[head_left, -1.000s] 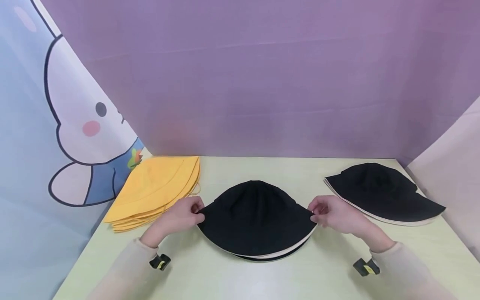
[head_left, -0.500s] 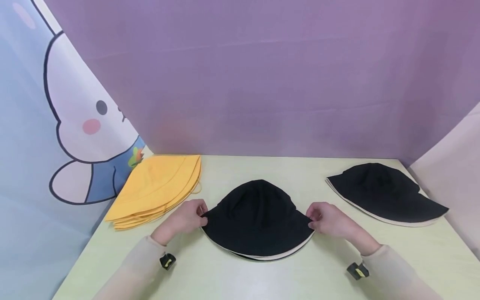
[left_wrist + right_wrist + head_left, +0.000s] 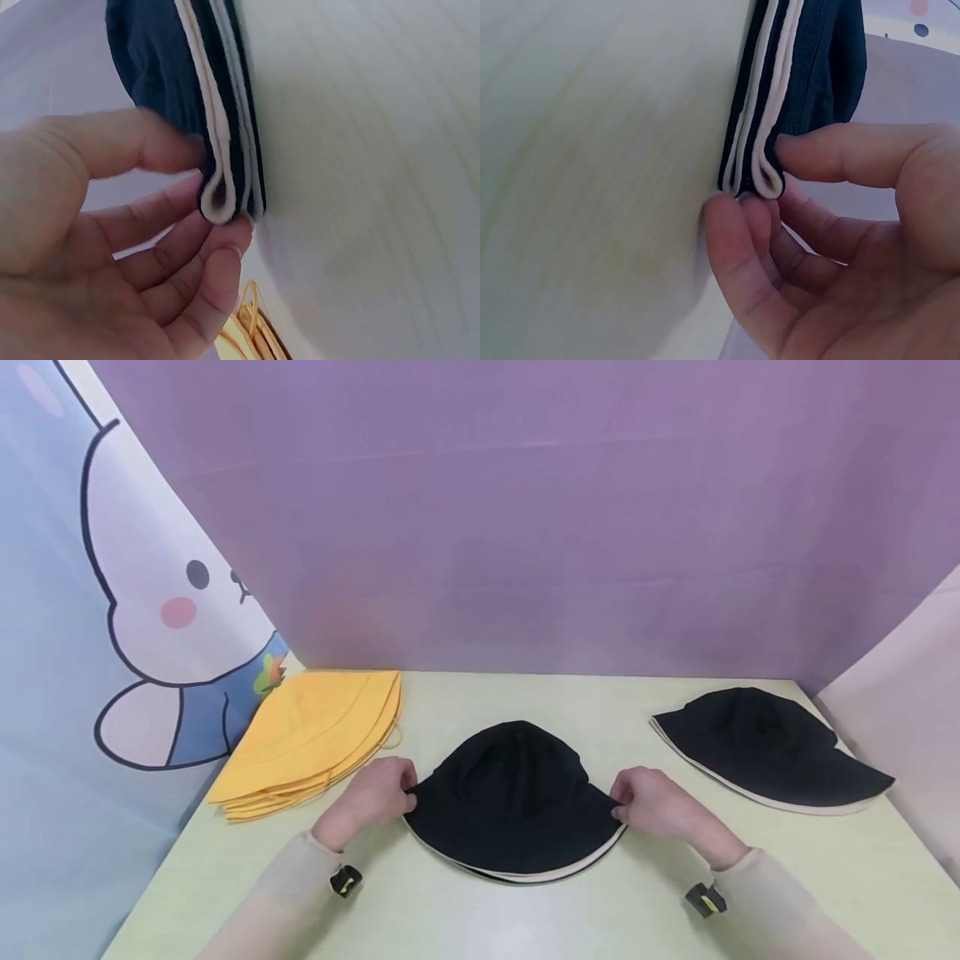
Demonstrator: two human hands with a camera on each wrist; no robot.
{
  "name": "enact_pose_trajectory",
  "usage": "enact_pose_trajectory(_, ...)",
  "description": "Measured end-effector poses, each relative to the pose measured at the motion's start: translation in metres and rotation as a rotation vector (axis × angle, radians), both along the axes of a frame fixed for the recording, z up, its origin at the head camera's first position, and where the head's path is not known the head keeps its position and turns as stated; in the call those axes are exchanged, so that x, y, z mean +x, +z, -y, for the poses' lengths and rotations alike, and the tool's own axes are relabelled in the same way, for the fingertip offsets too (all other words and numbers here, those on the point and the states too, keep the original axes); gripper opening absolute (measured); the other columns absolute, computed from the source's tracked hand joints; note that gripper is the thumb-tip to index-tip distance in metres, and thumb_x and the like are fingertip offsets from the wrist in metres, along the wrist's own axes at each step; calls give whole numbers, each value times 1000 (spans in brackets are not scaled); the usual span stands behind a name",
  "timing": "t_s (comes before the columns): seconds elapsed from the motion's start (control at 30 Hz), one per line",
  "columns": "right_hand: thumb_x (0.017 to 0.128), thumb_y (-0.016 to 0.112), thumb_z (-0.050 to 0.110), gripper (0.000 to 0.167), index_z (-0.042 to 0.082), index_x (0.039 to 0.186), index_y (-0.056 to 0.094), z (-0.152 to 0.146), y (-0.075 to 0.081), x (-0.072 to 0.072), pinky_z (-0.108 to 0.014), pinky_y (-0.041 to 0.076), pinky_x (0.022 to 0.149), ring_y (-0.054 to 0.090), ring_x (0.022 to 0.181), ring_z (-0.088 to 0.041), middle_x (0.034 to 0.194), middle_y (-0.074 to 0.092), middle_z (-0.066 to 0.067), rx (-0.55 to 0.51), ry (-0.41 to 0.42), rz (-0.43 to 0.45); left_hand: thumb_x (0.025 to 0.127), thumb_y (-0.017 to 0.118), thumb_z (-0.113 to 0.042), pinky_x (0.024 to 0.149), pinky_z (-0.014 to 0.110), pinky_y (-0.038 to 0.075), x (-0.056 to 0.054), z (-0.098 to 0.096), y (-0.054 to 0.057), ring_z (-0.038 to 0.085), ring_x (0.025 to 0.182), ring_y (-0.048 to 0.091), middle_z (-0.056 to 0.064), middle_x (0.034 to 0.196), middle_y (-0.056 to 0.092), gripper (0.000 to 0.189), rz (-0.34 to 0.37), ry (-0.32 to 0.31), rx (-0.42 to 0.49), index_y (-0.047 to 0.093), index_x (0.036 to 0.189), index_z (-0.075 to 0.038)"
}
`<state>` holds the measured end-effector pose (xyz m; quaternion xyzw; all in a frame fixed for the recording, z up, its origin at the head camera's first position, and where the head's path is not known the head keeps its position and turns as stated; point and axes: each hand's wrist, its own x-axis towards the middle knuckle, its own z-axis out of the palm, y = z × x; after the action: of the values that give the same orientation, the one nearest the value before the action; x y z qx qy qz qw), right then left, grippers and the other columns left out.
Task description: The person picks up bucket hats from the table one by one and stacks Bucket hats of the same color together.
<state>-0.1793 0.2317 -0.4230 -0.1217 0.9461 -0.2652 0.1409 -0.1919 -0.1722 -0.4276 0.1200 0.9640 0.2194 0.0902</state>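
Observation:
A black bucket hat [image 3: 517, 810], folded flat with a cream lining edge, lies at the table's middle on top of another folded black hat [image 3: 536, 881], of which only a thin rim shows. My left hand [image 3: 380, 793] grips the top hat's left brim corner. In the left wrist view, the thumb [image 3: 172, 150] is on the upper side of the fold and the other fingertips are at the stacked edges. At the opposite corner, my right hand [image 3: 651, 803] pinches the brim likewise. Its thumb [image 3: 832, 154] presses the fold in the right wrist view, fingertips right at the lower layers.
A stack of folded yellow hats [image 3: 315, 735] with a thin cord loop lies left of the left hand. Another folded black hat [image 3: 765, 747] with a cream edge is at the back right. A purple cloth [image 3: 540, 527] stands behind the pale table [image 3: 525, 693].
Both hands have come slightly inward, still at the brim corners. The top hat's corners have drawn in and its crown looks narrower. The other hats lie where they were.

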Motion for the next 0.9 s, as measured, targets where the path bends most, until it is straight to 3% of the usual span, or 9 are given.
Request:
enact_pose_trajectory(0.17,80,75,3,12,8,86,67,-1,1,-3,-35,47,68,55,70,-15,77,61,1,4,12,1,83,75,-4,67,35,48,-3,-3,0,16,70,55,-4,73,59,15,0,8,-38,64,78,-13)
enact_pose_trajectory(0.43,83,74,5,8,8,86,67,-7,3,-1,-35,47,68,55,70,-16,77,62,1,34,-29,-2,81,79,-8,64,35,48,-9,-10,2,16,65,56,-5,72,60,19,25,-3,-55,62,75,-14)
enact_pose_trajectory(0.63,82,76,6,9,8,84,68,-11,6,-3,-35,47,67,55,69,-15,77,63,2,27,30,-11,83,80,-9,64,35,47,-9,-12,2,16,66,56,-4,74,60,19,26,-17,-90,62,76,-13)
enact_pose_trajectory(0.9,84,78,14,9,8,85,70,-29,14,-21,-32,48,62,57,64,-13,71,64,4,-26,98,29,84,79,-10,66,36,47,-13,-15,9,19,70,55,-1,79,59,19,71,-37,-146,61,80,-12)
